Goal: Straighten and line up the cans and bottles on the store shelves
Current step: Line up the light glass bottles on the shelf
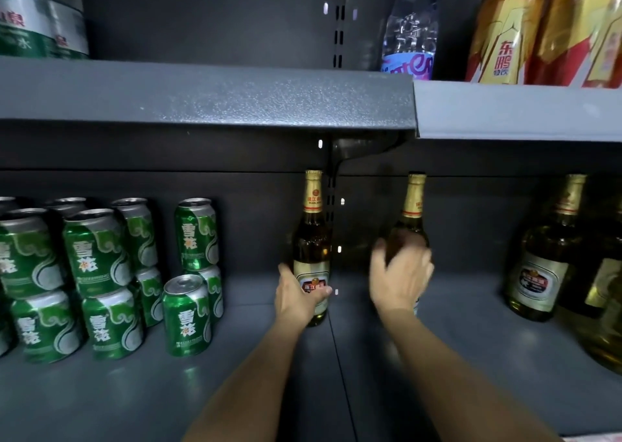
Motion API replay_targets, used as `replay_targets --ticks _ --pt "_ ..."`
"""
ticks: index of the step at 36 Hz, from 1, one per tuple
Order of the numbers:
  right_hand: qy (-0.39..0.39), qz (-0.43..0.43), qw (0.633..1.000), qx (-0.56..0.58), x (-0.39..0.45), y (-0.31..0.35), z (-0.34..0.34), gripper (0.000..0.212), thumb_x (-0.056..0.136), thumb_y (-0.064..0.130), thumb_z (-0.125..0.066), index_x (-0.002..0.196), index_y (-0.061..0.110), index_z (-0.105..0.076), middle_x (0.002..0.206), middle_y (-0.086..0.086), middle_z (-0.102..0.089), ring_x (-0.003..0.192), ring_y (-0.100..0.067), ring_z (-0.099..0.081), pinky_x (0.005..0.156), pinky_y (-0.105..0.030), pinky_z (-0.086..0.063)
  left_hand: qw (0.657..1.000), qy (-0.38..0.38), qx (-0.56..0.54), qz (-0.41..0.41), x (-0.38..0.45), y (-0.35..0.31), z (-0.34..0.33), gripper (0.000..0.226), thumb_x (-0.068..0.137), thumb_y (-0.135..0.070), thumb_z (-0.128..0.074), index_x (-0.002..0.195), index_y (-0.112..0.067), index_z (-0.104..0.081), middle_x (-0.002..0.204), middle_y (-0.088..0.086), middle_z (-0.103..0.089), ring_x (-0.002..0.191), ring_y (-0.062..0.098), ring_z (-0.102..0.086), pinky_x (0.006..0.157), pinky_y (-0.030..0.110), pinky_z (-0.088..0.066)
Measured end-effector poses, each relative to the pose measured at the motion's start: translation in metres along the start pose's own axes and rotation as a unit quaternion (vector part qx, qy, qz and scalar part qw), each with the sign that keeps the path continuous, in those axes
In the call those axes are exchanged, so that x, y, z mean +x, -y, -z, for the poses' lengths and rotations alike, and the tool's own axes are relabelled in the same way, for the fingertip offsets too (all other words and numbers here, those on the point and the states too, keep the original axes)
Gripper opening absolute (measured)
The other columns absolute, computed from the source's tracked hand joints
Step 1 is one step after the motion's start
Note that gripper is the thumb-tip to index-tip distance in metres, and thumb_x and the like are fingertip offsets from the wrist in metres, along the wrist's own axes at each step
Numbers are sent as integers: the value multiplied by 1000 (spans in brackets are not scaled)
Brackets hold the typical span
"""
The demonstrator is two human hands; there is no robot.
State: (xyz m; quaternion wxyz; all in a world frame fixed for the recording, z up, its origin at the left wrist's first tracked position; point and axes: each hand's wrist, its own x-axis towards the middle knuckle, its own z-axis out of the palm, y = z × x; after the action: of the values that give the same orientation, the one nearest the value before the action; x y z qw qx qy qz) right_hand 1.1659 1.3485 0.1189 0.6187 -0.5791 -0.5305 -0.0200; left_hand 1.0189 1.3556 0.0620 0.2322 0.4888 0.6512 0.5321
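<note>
Grey metal fills the nearest part of my view: the lower shelf (202,391), with both forearms reaching out across it. My left hand (296,298) is wrapped around the lower body of a brown beer bottle (311,250), thumb across its label, and that bottle stands upright near the seam between the two shelf panels. My right hand (400,278) is blurred; it sits against the front of a second beer bottle (412,212), fingers spread over the glass, but I cannot tell whether it is gripping or only touching. That second bottle leans slightly to the left, with a clear gap between it and the first. To the left, near the front, a single green can (186,315) stands tilted, just beside the stacked green cans (94,280), which sit two high in uneven rows running back toward the rear wall. At the far right, more beer bottles (545,256) stand in a group, well apart from the two at my hands. Higher and further back, the upper shelf (208,95) carries large water jugs (37,14) at the left, a clear water bottle (412,27) near the middle upright, and gold-and-red labelled bottles (511,31) at the right.
</note>
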Motion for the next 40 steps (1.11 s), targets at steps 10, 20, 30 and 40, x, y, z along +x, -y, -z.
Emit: replay_targets --ticks 10,20,30,40 --pt "174 -221 954 100 31 -60 27 75 83 33 -66 141 7 -27 140 -16 -43 131 -36 -39 108 -47 -33 984 -137 107 -31 -23 1 -5 78 64 -40 -84 124 -12 -42 117 8 -48 114 28 -47 91 45 -45" --pt "304 -212 928 36 26 -80 13 66 68 22 -82 118 23 -39 120 -4 -57 113 -29 -56 98 -49 -46 963 -39 179 -198 -50 -19 -39 23 84 -36 -65 91 -23 -46 88 -9 -49 79 12 -53 66 30 -43" --pt "296 -166 938 -76 23 -58 12 74 64 45 -83 117 13 -44 122 -3 -51 114 -29 -56 87 -39 -46 985 136 92 -48 -51 -20 -97 82 72 -32 -78 141 -21 -35 130 0 -56 119 20 -54 98 36 -45" --pt "297 -143 939 -98 22 -50 -3 78 66 49 -81 123 14 -41 124 -5 -51 113 -30 -57 84 -38 -47 992 48 116 -20 -33 -20 -100 48 82 -15 -66 128 -19 -51 115 6 -66 107 26 -61 88 34 -48"
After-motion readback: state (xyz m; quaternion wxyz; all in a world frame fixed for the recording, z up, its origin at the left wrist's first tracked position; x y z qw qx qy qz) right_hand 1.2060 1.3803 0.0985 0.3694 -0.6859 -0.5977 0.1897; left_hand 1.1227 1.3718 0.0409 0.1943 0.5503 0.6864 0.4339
